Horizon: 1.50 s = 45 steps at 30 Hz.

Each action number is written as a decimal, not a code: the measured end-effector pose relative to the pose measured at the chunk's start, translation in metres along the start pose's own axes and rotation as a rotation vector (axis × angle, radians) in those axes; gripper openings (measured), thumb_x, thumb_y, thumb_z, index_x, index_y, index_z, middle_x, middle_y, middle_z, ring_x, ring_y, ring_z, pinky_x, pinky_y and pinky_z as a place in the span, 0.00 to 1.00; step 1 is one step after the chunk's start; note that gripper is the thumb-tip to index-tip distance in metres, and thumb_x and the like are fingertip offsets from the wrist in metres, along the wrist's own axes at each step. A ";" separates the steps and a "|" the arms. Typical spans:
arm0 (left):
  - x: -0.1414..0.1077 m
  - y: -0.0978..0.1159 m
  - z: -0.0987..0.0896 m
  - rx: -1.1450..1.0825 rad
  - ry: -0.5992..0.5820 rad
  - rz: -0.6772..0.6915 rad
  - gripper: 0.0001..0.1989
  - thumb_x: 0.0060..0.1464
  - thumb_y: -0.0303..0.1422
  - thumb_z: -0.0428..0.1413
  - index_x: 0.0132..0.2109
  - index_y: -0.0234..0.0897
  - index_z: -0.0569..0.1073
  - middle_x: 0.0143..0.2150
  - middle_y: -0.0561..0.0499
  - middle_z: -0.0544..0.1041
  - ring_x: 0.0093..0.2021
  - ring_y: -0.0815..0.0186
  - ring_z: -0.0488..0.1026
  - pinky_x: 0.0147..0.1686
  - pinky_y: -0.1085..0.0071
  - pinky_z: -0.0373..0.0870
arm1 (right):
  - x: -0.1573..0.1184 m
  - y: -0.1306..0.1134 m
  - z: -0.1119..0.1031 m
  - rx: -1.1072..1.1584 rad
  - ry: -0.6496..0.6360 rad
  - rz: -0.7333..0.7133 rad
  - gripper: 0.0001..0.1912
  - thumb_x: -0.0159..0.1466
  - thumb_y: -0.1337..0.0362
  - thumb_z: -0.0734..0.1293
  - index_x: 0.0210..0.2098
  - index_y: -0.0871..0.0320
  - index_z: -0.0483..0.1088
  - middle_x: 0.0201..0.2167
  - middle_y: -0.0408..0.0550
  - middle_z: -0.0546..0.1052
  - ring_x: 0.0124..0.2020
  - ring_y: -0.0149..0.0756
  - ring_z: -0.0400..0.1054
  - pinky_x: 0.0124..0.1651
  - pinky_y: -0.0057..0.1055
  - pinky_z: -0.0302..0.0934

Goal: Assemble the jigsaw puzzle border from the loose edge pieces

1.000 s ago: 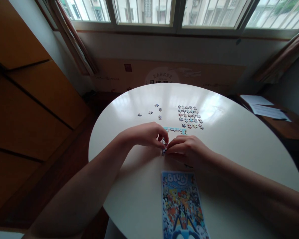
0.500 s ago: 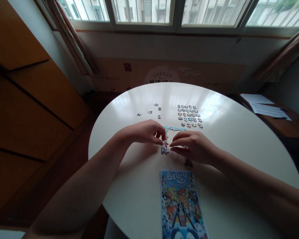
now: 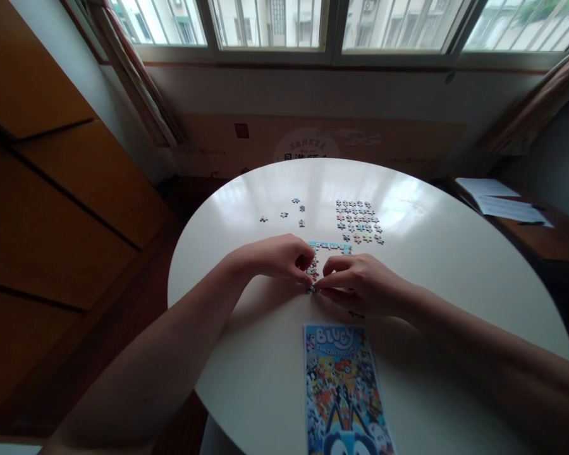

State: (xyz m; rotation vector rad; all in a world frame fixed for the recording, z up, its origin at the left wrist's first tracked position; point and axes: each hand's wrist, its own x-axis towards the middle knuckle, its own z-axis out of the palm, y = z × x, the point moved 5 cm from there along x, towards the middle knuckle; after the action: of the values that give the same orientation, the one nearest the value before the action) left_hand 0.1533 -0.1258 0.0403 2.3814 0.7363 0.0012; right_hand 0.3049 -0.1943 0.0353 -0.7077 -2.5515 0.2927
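A partly joined jigsaw puzzle frame (image 3: 330, 245) lies on the table, with a blue top strip and a left column of joined pieces. My left hand (image 3: 287, 256) is closed at the left column, curled fingers and thumb on its pieces. From the right, my right hand (image 3: 360, 281) pinches at the lower end of the same column, fingertips close to my left thumb. A dark puzzle piece (image 3: 312, 289) shows just under the fingertips. The right hand hides part of the frame's right side. More joined pieces (image 3: 356, 314) peek out below that hand.
Loose puzzle pieces stand in rows (image 3: 359, 218) beyond my right hand; several more (image 3: 284, 215) lie scattered at the back left. A Bluey picture sheet (image 3: 344, 392) lies near me on the white round table (image 3: 455, 272). Papers (image 3: 507, 205) rest on a side desk at right.
My right hand has moved slightly left and down, its fingertips now at the column's lower end. My left hand has shifted slightly down, its fingers more curled.
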 end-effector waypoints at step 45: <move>-0.008 -0.015 -0.015 -0.122 -0.009 -0.060 0.17 0.51 0.38 0.62 0.27 0.38 0.60 0.25 0.57 0.61 0.26 0.71 0.57 0.26 0.70 0.54 | -0.010 0.038 -0.034 -0.074 0.087 0.291 0.13 0.70 0.62 0.63 0.38 0.56 0.80 0.31 0.45 0.78 0.30 0.31 0.69 0.33 0.29 0.57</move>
State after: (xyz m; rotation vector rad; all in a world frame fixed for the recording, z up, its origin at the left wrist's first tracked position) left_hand 0.1364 -0.1113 0.0450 2.2414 0.7804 0.0101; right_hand 0.3456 -0.1645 0.0487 -1.0984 -2.3854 0.2564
